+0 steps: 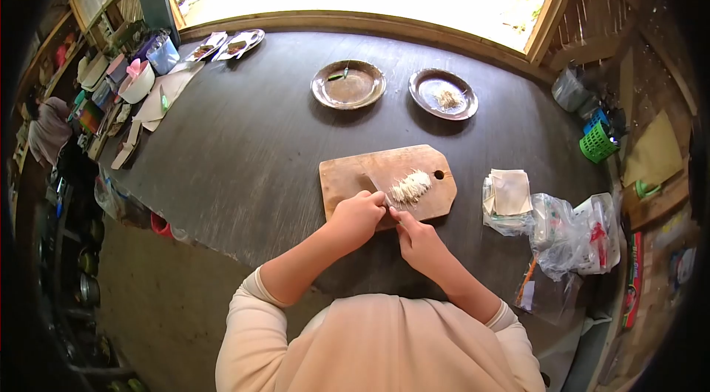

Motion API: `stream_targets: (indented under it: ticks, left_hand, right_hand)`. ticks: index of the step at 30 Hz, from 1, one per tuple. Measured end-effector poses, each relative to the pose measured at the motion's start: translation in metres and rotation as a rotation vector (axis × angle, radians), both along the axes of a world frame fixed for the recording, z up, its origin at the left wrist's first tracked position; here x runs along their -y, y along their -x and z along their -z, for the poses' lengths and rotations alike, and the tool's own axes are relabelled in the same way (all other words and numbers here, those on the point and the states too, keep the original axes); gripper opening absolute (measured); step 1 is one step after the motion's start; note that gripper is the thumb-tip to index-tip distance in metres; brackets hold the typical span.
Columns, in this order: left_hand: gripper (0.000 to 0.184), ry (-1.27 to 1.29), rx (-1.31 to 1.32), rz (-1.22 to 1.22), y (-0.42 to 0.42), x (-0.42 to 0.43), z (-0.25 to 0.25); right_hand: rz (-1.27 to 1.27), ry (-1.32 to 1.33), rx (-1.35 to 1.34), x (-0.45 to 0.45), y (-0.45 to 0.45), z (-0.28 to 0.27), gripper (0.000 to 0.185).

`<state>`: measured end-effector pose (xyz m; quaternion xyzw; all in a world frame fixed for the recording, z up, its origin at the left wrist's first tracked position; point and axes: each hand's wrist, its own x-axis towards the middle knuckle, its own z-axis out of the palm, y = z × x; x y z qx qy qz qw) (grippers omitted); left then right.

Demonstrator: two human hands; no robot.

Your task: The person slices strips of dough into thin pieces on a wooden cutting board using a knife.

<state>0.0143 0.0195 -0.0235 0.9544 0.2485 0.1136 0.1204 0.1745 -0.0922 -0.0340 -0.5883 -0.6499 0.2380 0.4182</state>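
A wooden cutting board point(344, 170) with a hole at its right end lies on the dark table, close in front of me. On it is a heap of chopped white, thin strands point(410, 188), whose kind I cannot make out. My right hand point(423, 244) is closed around the handle end of a knife point(375, 185), its blade slanting up and left over the board. My left hand point(358, 214) is closed, its fingertips at the blade near the handle; what they pinch, if anything, is hidden.
Beyond the board stand a brown plate point(347, 99) with green chillies and another brown plate point(424, 101) with pale shreds. Plastic bags point(551, 225) lie at right, near a green basket point(597, 143). Containers, a white bowl point(137, 87) and small dishes point(244, 43) line the left.
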Motion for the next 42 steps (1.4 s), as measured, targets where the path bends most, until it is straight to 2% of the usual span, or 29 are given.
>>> stream_targets:
  ticks: [1,3,4,6,10,15,16,18,24,27,42]
  left_hand:
    - [0.011,0.000,-0.008,0.005,0.001,-0.001,0.001]
    - [0.012,0.002,-0.008,0.002,0.000,-0.002,0.001]
    - [0.012,-0.003,-0.035,0.004,0.000,-0.002,0.000]
    - [0.013,-0.004,-0.070,0.010,0.000,-0.001,-0.001]
    - [0.013,0.009,-0.032,0.019,0.001,0.001,0.000]
    - [0.014,-0.033,-0.026,0.034,0.002,-0.001,0.006]
    - [0.013,-0.021,-0.031,0.021,0.002,0.001,0.002]
    - [0.013,-0.009,-0.041,0.012,0.001,0.002,0.001]
    - [0.010,-0.004,0.012,0.008,0.001,0.001,-0.001]
    - [0.011,0.016,-0.042,0.009,0.001,0.002,-0.002]
    - [0.013,0.048,0.025,-0.002,0.002,0.001,-0.006]
  right_hand:
    - [-0.001,-0.006,0.003,0.003,0.001,-0.005,0.032]
    - [0.014,0.192,0.015,0.012,0.003,-0.018,0.032]
    - [0.010,0.195,0.017,0.011,0.002,-0.016,0.032]
    - [0.011,0.040,0.012,0.010,0.001,-0.006,0.032]
    - [-0.008,-0.003,0.006,0.000,0.000,0.000,0.033]
    - [0.020,0.212,-0.003,0.012,0.004,-0.016,0.032]
    - [0.019,0.216,-0.007,0.010,0.003,-0.011,0.032]
    - [0.005,0.028,0.034,0.005,0.003,0.003,0.033]
    - [0.013,0.164,0.002,0.011,0.003,-0.015,0.034]
    - [0.010,0.141,0.002,0.010,0.000,-0.007,0.034]
    - [0.000,0.162,-0.035,0.005,0.002,-0.008,0.034]
